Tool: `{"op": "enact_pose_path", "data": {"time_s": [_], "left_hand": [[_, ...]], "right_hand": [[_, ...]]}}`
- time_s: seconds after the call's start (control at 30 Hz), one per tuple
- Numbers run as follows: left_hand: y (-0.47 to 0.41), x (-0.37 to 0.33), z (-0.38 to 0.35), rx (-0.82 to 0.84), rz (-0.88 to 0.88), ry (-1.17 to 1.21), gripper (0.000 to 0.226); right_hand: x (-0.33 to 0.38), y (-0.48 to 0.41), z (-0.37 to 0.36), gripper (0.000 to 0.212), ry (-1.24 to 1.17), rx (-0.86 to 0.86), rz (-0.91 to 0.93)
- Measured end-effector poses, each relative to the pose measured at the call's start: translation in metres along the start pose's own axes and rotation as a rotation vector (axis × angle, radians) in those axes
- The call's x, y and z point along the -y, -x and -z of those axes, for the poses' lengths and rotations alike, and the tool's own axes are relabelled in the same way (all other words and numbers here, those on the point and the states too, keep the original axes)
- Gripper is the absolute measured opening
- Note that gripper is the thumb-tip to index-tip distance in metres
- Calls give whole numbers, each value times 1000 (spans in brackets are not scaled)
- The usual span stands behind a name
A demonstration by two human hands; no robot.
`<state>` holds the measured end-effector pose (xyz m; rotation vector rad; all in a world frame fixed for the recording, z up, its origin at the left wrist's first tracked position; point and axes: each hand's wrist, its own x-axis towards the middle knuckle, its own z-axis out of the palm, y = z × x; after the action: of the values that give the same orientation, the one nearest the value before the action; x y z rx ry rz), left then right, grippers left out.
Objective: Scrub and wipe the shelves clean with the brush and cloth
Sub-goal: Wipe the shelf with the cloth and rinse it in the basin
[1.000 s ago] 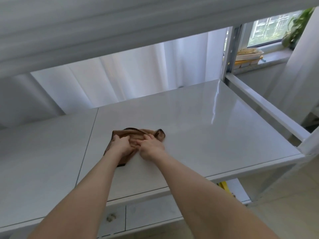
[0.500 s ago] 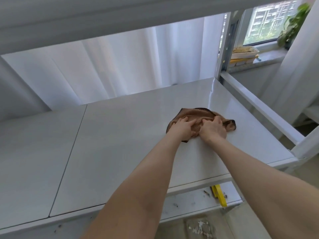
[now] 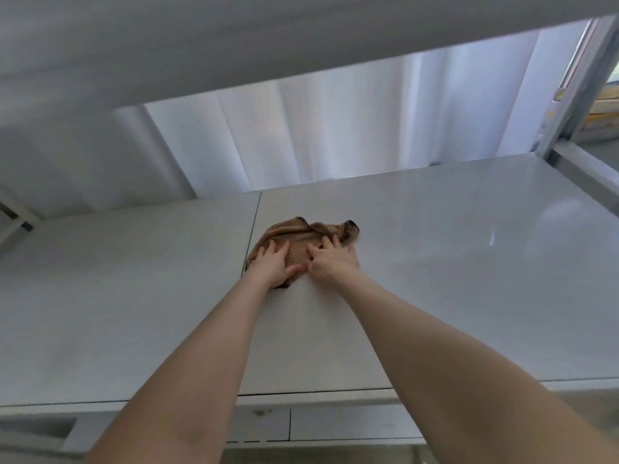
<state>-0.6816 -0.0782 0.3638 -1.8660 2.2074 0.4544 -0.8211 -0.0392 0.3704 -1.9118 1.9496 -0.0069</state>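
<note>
Brown cloth [image 3: 301, 234] is lying bunched on the white shelf [image 3: 452, 279], and we are watching both hands bearing down on top of it. The left hand [image 3: 273, 266] is pressing flat on the cloth's left part, with its fingers spread and reaching forward and its thumb stretching right along the near edge of the fabric. The right hand [image 3: 331, 262] is sitting just beside it on the cloth's right half, fingers fanned and slightly bent, tips pushing into the folds. Neither hand is wrapping round the fabric; both are lying open on it, palms down.

We are seeing the cloth just right of the thin dark seam [image 3: 252, 229] dividing the shelf into two panels, its left edge nearly touching that line, about midway back. A dark-edged corner is poking out to the right, past the right hand's fingers. Both bare forearms are reaching in over the shelf's near edge.

Overhead, the blurred underside of an upper shelf [image 3: 234, 45] is filling the top of our view. Behind, a pale curtain [image 3: 335, 128] is hanging in folds, and at far right a metal upright [image 3: 579, 95] is standing at the shelf's back corner. Below the front edge we are making out a lower white panel [image 3: 351, 425].
</note>
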Motion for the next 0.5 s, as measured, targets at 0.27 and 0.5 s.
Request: {"op": "enact_pose_path", "data": {"time_s": [0.27,0.5], "left_hand": [[18,74,7,27,146,-68,84],[6,-15,9,25,24,-122,76]], "right_hand": [[77,8,-13,51,59,142,134],[3,28,6,46,-12,62,-16]]}}
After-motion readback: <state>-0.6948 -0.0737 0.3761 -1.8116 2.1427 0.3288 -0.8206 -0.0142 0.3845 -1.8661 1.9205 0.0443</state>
